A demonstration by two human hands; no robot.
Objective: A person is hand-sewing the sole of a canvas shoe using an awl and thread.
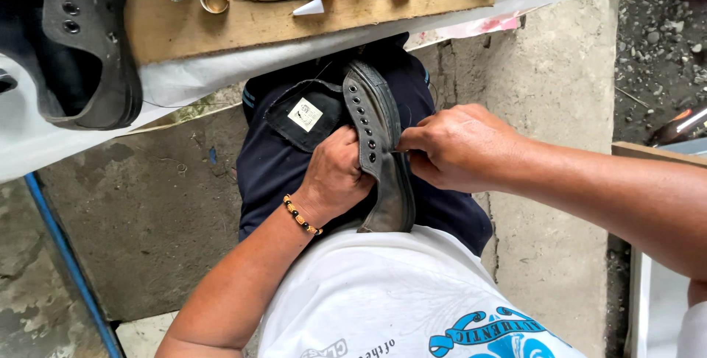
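A worn grey canvas shoe point(375, 118) with metal eyelets lies on its side across my lap, sole edge turned right. My left hand point(335, 174) reaches inside the shoe and grips its upper from the left. My right hand point(456, 144) pinches the shoe's sole edge near the eyelets with fingertips closed; any needle or thread there is too small to tell. The dark tongue with a pale label point(305, 114) is folded out to the left. A beaded bracelet point(300, 216) circles my left wrist.
A second dark shoe point(81, 48) rests on the white-covered bench at upper left. A cardboard board point(294, 12) holds small metal lids, a round tin, red-handled tools and scraps. Concrete floor lies below, a blue pipe point(66, 255) at left, gravel at upper right.
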